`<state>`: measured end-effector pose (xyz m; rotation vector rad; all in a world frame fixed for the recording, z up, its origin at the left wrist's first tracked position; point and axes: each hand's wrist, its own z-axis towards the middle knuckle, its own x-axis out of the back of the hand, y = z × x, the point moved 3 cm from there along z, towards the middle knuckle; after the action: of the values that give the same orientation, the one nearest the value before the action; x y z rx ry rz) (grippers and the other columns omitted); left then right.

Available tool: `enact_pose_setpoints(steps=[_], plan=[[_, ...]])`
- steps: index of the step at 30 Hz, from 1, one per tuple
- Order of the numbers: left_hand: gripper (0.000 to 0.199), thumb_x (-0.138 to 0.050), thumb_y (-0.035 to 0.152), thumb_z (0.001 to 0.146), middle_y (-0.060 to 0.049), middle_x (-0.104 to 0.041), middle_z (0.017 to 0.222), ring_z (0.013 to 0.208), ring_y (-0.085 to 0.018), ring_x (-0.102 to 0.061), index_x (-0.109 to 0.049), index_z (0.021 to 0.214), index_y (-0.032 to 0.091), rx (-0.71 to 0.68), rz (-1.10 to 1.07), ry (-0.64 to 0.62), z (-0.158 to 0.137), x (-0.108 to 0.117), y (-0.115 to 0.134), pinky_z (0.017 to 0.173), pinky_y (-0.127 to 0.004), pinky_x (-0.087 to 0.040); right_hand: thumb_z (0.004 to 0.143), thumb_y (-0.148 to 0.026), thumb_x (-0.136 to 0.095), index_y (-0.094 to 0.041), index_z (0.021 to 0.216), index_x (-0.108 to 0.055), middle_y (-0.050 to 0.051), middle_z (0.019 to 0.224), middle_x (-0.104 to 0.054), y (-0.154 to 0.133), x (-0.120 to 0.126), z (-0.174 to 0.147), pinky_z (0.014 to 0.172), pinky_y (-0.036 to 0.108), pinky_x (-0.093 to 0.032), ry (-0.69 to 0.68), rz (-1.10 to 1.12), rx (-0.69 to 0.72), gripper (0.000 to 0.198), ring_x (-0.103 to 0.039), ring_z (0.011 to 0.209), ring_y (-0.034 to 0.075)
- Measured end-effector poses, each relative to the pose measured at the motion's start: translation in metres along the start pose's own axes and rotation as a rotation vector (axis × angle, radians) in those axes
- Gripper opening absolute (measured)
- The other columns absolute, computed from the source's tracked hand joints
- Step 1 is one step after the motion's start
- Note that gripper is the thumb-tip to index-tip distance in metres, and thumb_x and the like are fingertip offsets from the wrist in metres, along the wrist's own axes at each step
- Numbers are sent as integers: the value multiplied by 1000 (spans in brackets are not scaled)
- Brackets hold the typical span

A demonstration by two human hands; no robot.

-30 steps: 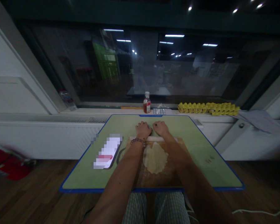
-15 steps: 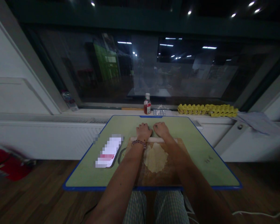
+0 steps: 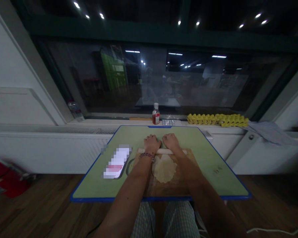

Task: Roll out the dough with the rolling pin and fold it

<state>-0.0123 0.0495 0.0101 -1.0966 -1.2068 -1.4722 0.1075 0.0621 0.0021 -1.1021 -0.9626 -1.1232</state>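
Observation:
Both my hands lie side by side past the far edge of a wooden board (image 3: 171, 190). My left hand (image 3: 152, 142), with a beaded bracelet (image 3: 146, 154) at its wrist, has its fingers bent over something dark (image 3: 160, 144) beside the thumb, too hidden to name. My right hand (image 3: 171, 141) is closed, knuckles up; whatever it may hold is out of sight. Below the wrists a pale rolling pin (image 3: 165, 151) lies across the board's far end. Nearer me, between my forearms, a thin, flat sheet of dough (image 3: 164, 168) with a ragged edge rests on the board.
A phone (image 3: 116, 163) with a lit screen lies left on the green table (image 3: 211, 158), near a dark curved rim (image 3: 129, 167) partly behind my left arm. On the sill stand a red sauce bottle (image 3: 156, 114), a yellow egg carton (image 3: 217, 120) and a plastic bottle (image 3: 75, 110).
The camera view has shifted slightly, so the whole scene sits a little lower. My hands, the rolling pin and the dough keep nearly the same places relative to each other.

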Motion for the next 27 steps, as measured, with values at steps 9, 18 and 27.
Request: enact_pose_setpoints(steps=[9, 18, 27], plan=[[41, -41, 41, 92, -14, -64, 125, 120, -29, -55, -64, 116, 16, 1, 36, 10, -9, 3, 0, 98, -40, -39, 96, -27, -37, -10, 108, -73, 16, 112, -71, 7, -4, -7, 98, 28, -36, 24, 43, -127, 41, -59, 111, 22], [47, -39, 45, 91, -15, -66, 122, 116, -30, -56, -67, 113, 13, -21, 49, 48, -14, -5, -4, 96, -42, -40, 97, -29, -42, -13, 109, -72, 14, 116, -69, 1, 3, -23, 97, 30, -40, 1, 61, -196, 36, -57, 116, 24], [49, -36, 44, 95, -16, -65, 122, 118, -31, -54, -67, 116, 13, -38, 67, 40, -34, 8, 1, 96, -42, -38, 94, -40, -59, -17, 125, -57, 9, 125, -59, -4, 7, -31, 90, 43, -53, -60, 24, -270, 39, -60, 106, 21]])
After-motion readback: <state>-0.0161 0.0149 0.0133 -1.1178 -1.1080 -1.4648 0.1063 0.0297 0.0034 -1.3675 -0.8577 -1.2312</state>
